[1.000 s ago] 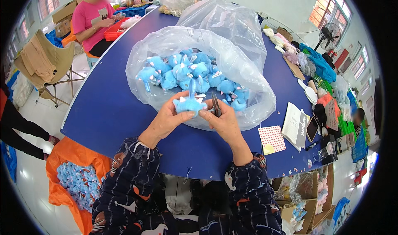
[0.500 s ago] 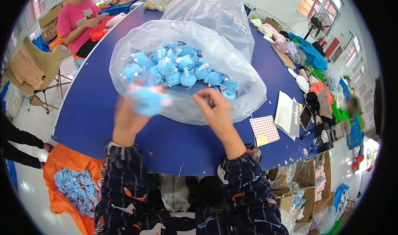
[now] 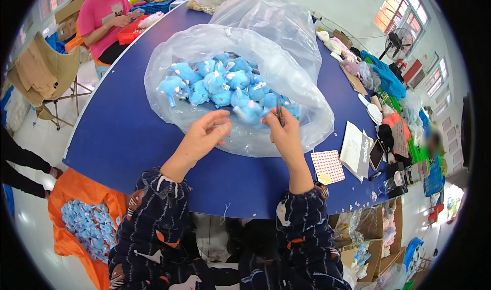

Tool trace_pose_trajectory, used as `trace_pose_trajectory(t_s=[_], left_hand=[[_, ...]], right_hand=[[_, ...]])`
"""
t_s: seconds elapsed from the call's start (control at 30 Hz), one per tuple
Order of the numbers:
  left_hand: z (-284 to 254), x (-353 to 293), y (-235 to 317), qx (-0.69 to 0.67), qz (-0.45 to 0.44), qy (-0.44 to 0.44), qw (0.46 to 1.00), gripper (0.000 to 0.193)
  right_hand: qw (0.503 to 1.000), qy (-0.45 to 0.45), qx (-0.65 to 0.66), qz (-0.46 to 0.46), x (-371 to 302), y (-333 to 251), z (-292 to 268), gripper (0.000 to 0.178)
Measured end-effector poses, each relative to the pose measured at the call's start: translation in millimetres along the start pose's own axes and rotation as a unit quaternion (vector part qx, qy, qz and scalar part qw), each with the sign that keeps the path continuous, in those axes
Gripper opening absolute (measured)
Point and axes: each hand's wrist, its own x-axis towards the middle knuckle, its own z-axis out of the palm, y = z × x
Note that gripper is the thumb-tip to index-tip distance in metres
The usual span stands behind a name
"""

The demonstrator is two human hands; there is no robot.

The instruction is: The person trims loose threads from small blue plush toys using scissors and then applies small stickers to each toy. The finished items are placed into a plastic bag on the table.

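At the mouth of a clear plastic bag (image 3: 174, 42) is my left hand (image 3: 203, 135), its fingers apart with nothing in them. My right hand (image 3: 285, 136) is closed on small dark thread snips (image 3: 280, 112), whose metal tip points up past the fingers. A blurred light-blue plush toy (image 3: 249, 112) lies between the hands at the near edge of the pile, close to my right fingertips. Behind it, several fluffy blue plush toys (image 3: 215, 81) with pink bits and white tags fill the bag.
The bag lies on a blue table (image 3: 117, 131). To the right are a red-patterned sheet (image 3: 328, 166), a notebook (image 3: 354, 149) and a phone (image 3: 376, 155). An orange sack (image 3: 64, 241) of blue pieces stands at lower left. A person in pink (image 3: 105, 21) works at far left.
The blue plush toy has left my left hand and is now at the pile in the bag. My left hand has moved right and opened; my right hand has shifted slightly right.
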Motion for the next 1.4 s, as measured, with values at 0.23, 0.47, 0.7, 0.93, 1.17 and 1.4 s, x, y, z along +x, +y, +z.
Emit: trace_pose_trajectory(t_s=[0.23, 0.47, 0.7, 0.93, 1.17, 1.4], left_hand=[[12, -5, 1, -0.099, 0.026, -0.106, 0.989, 0.056], [13, -1, 0, -0.164, -0.006, -0.067, 0.984, 0.044], [17, -1, -6, 0.004, 0.197, 0.089, 0.976, 0.042], [24, -7, -2, 0.101, 0.309, 0.065, 0.943, 0.042], [7, -5, -1, -0.105, 0.013, -0.11, 0.988, 0.037], [8, -4, -2, -0.163, 0.097, -0.016, 0.982, 0.041]], right_hand=[[0.893, -0.125, 0.396, 0.173, -22, -28, 9, 0.017], [0.874, -0.096, 0.441, 0.178, -28, -28, 12, 0.016], [0.97, -0.056, 0.204, 0.121, -34, -32, 24, 0.028], [0.953, -0.034, 0.268, 0.136, -26, -18, 16, 0.026], [0.963, -0.109, 0.212, 0.127, -23, -21, 7, 0.025], [0.997, -0.069, -0.021, -0.035, -26, -30, 10, 0.027]])
